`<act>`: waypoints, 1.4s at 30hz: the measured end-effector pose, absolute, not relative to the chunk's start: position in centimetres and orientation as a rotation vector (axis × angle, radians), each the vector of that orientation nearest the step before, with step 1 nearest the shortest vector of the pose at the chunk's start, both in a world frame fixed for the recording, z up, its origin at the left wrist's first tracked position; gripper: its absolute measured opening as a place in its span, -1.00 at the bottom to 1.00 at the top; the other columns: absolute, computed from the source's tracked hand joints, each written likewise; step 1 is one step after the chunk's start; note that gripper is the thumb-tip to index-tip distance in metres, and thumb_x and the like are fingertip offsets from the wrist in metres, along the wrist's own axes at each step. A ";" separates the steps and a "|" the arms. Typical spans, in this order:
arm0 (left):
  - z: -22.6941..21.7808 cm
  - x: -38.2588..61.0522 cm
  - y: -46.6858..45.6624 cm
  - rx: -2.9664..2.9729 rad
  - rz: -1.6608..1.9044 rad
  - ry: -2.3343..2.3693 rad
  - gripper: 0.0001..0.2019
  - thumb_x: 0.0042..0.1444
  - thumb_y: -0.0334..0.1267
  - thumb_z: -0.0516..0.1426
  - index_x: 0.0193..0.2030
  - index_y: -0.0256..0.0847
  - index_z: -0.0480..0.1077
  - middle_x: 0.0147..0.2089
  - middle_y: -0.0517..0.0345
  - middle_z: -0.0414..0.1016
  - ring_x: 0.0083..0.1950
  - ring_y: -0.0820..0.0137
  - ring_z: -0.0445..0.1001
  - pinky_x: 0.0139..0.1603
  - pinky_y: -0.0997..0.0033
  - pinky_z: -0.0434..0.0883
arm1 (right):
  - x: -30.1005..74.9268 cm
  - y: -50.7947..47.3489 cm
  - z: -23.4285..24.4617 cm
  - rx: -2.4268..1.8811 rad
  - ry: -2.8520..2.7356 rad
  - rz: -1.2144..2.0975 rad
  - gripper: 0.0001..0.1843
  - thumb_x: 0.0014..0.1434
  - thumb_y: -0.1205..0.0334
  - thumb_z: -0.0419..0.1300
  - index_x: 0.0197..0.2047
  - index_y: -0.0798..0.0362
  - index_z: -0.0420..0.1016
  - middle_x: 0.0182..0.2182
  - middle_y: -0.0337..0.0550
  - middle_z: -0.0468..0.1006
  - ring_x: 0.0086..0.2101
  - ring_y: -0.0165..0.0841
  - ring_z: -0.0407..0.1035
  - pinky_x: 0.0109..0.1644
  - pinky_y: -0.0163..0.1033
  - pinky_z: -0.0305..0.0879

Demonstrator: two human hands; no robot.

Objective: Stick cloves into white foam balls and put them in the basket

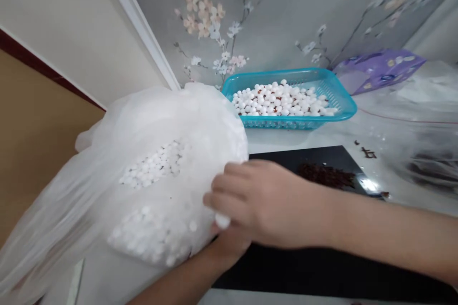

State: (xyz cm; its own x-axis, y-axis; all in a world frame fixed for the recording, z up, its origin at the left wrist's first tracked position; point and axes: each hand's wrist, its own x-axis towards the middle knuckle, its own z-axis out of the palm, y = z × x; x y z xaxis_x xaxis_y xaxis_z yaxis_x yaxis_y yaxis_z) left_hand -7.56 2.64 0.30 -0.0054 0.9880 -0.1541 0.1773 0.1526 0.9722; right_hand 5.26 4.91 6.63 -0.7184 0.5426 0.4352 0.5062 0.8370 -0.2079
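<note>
So a small white ball (222,220) is caught right where the hands meet, just beside the lower right side of a big white plastic bag (200,119). No long axis or pointing end can be made out on it (roundish and blurred, basically). The right hand (246,195) is laid over the left hand (234,240). The right fingers are curled at the ball, but by which hand it's actually pinched can't be told, since the left fingers are mostly covered. The bag is spread lengthwise, its loose folds trailed toward the lower left.

The pale bench (265,138) is partly covered by a glossy black slab (279,271), where dark brown bits (325,176) are heaped. Behind, a blue basket (343,105) is set against a grey flowered wall (279,19), with a purple packet (386,71) parked alongside.

The ball is plain white, much like the balls (282,100) piled in the basket.
</note>
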 end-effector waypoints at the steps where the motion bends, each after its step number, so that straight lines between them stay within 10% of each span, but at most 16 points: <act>1: 0.4 -8.3 2.0 1.205 1.001 1.434 -0.76 0.16 -0.26 -0.04 -0.53 -0.14 0.24 -0.61 0.27 0.12 -0.55 0.39 0.21 -0.59 0.42 0.15 | 4.7 4.1 6.3 -0.745 -2.573 0.070 -0.73 0.29 0.15 -0.03 -0.23 0.08 0.44 -0.34 -0.10 0.48 -0.37 -0.30 0.27 -0.39 -0.20 0.21; 12: -0.2 -4.7 4.2 1.144 0.908 0.885 -0.63 0.24 -0.02 -0.11 -0.03 -0.17 0.34 -0.31 0.17 0.44 -0.39 0.46 0.38 -0.42 0.48 0.34 | 11.6 2.8 4.4 -1.371 -2.486 -0.312 -0.53 0.29 0.15 -0.03 0.18 0.24 0.23 0.17 0.20 0.23 -0.01 -0.10 0.26 -0.02 0.00 0.25; 24: 0.1 -4.6 4.2 1.369 0.776 0.931 -0.89 0.02 -0.26 0.23 -0.32 -0.23 0.44 -0.37 0.21 0.47 -0.35 0.51 0.43 -0.30 0.58 0.41 | 12.6 2.1 3.1 -1.327 -2.587 -0.206 -0.62 0.26 0.22 0.02 0.08 0.23 0.33 0.20 0.17 0.19 0.03 -0.08 0.23 0.08 0.00 0.19; 32: -0.2 -4.3 4.3 1.269 0.891 1.096 -0.80 0.04 -0.22 0.22 -0.20 -0.23 0.44 -0.32 0.20 0.51 -0.40 0.54 0.43 -0.33 0.58 0.42 | 13.3 0.9 5.9 -1.530 -2.613 0.505 -0.84 0.07 0.15 0.25 -0.40 0.07 0.44 -0.42 -0.19 0.47 -0.48 -0.38 0.36 -0.48 -0.29 0.16; 42: -0.4 -4.4 4.4 1.265 0.895 1.074 -0.73 0.01 -0.24 0.24 -0.12 -0.20 0.46 -0.25 0.17 0.54 -0.34 0.53 0.47 -0.33 0.61 0.47 | 13.3 1.1 5.3 -1.406 -2.581 0.826 -0.80 0.19 0.45 0.06 -0.43 0.11 0.43 -0.44 -0.21 0.45 -0.47 -0.45 0.34 -0.42 -0.33 0.14</act>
